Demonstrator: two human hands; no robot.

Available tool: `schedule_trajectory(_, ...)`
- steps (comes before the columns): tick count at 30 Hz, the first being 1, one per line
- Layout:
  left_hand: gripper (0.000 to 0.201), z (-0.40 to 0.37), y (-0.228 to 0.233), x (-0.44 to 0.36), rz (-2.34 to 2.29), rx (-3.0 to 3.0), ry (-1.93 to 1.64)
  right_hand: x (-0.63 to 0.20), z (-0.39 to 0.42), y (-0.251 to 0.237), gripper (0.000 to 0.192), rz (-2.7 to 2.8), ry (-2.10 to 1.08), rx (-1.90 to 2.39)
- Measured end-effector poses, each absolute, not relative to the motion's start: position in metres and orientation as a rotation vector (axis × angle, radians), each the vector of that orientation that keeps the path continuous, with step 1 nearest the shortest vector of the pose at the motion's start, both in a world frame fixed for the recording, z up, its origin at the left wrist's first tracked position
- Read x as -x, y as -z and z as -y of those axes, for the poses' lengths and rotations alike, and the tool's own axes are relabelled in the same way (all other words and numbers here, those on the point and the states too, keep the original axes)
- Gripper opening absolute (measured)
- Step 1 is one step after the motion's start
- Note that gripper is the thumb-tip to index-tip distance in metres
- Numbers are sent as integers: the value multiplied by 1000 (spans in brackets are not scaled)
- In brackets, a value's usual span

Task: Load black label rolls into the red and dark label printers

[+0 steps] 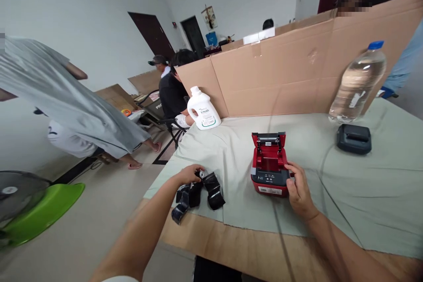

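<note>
A small red label printer (269,165) stands on the cloth with its lid raised and its inner bay exposed. My right hand (300,191) grips its right side, thumb near the front corner and fingers along the edge. On the left, my left hand (191,174) is closed on a small black roll (200,174) with a pale core; its fingers partly cover it. Shiny black strips (194,194) lie folded and curled beneath that hand. Another black strip (214,191) curves down just to their right.
A white jug (203,110) stands before the cardboard partition (274,79). At right are a large water bottle (358,83) and a dark device (354,139). A cable (340,209) crosses the cloth. People (173,83) sit and stand beyond; a fan (16,194) is at left.
</note>
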State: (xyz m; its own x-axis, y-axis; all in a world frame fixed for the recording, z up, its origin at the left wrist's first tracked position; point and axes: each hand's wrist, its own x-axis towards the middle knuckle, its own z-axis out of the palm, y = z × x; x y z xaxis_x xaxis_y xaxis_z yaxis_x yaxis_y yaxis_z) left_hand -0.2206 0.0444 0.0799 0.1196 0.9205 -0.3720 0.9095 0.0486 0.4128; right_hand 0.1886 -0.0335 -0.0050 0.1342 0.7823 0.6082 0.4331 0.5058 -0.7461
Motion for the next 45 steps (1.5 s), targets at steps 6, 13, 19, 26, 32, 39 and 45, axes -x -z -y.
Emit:
schedule_trajectory(6, 52, -36, -77, 184, -1888, -2170, 184, -189, 33, 4, 34, 1499, -345, 1097)
schedule_trajectory(13, 37, -28, -68, 147, -1830, -2343, 174, -188, 34, 4, 34, 1501, -342, 1107)
schedule_trajectory(19, 44, -10, -132, 108, -1184, -1825, -262, -188, 34, 5, 33, 1488, -352, 1114)
schedule_trajectory(26, 39, -10, -164, 29, -656, -1661, -223, -186, 36, 1, 36, 1502, -298, 1117)
schedule_trajectory(32, 37, -51, -132, -33, -1014, -2330, -97, -188, 43, -6, 45, 1544, -208, 1061)
schedule_trajectory(39, 31, -65, -118, -63, -1237, -2595, 368, -189, 44, -11, 43, 1654, -116, 1049)
schedule_trajectory(45, 37, -70, -104, -49, -1160, -2528, 103, -187, 42, -11, 49, 1724, -3, 996)
